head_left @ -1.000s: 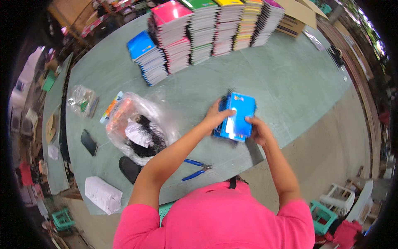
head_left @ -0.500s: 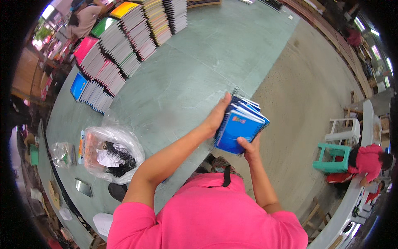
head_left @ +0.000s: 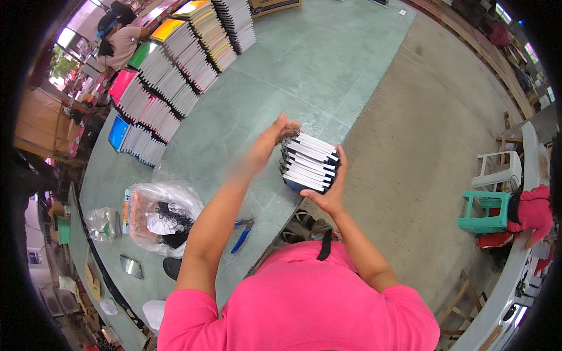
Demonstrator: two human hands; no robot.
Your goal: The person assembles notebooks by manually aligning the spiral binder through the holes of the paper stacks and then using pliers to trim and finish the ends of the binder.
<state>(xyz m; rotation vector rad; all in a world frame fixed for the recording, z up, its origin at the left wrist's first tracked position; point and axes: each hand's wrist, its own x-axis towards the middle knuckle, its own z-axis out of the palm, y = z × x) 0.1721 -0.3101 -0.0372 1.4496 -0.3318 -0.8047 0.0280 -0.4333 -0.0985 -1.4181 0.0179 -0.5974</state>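
A small stack of spiral notebooks [head_left: 310, 164] is between my hands near the table edge, its white page edges turned up and its dark coils along the left side. My right hand [head_left: 331, 196] grips the stack from the right, thumb on the near side and a finger along the right side. At the far left corner, my left hand [head_left: 270, 143] has its fingers bent against the coils; part of that hand is blurred. Blue-handled pliers [head_left: 241, 237] lie on the table beside my left forearm. A clear plastic bag [head_left: 190, 196] holding black wire coils [head_left: 178, 231] sits farther left.
Tall stacks of spiral notebooks [head_left: 170, 76] line the far left of the green table [head_left: 281, 76]. A phone-like flat object [head_left: 132, 267] lies at left. A cardboard box [head_left: 275, 4] stands at the back. Right across the floor are a green stool [head_left: 483, 210] and another person [head_left: 534, 210].
The notebooks have come left and tipped, so their page edges show instead of the blue cover. My left hand has shifted left. The pliers have come into view.
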